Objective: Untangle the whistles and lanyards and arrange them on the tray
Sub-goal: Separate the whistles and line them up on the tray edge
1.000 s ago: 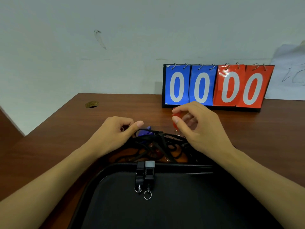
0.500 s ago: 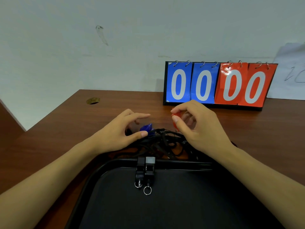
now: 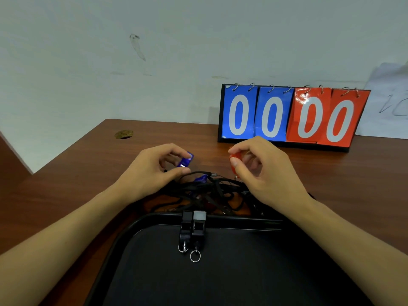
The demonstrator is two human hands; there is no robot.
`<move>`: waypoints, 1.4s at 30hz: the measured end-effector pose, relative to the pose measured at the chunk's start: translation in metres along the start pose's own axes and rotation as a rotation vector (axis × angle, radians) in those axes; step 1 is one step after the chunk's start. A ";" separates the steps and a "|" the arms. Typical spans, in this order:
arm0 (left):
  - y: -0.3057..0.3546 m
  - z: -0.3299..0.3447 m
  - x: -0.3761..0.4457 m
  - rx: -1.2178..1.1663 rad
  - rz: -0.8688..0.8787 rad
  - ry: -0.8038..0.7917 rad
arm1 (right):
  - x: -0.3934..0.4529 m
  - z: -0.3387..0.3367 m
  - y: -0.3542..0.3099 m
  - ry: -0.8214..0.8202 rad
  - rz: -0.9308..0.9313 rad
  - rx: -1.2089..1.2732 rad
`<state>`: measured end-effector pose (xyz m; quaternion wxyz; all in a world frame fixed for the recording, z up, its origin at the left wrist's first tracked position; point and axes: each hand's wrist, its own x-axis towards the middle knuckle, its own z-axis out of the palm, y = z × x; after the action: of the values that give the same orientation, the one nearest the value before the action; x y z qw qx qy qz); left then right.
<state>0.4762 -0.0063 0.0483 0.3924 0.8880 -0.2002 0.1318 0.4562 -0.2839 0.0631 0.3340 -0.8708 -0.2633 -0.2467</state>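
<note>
Desk (image 3: 88, 173) bare leftward, tray (image 3: 136, 226) rim near lanyards (image 3: 209, 191)

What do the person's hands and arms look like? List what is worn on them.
Nothing is worn. The left hand and the right hand are bare, with no gloves, rings, watch or bracelets in view. Both forearms are bare to the picture's edge; no sleeve shows. The fingernails are short and unpainted.

At the centre of my frame, a tangle of lanyards (image 3: 207, 191) lies on the table (image 3: 66, 184) just beyond the tray (image 3: 220, 272), two whistles (image 3: 192, 228) resting on its far rim. A scoreboard (image 3: 289, 115) stands behind, upper right, before the wall (image 3: 110, 62).
</note>
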 end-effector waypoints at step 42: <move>0.076 -0.001 -0.040 -0.067 0.054 -0.433 | -0.062 -0.037 -0.042 -0.414 0.183 0.380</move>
<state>0.4060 -0.0419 0.0821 0.3658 0.8763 -0.3079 -0.0584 0.3747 -0.3012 0.0687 0.4510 -0.8447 -0.2876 0.0211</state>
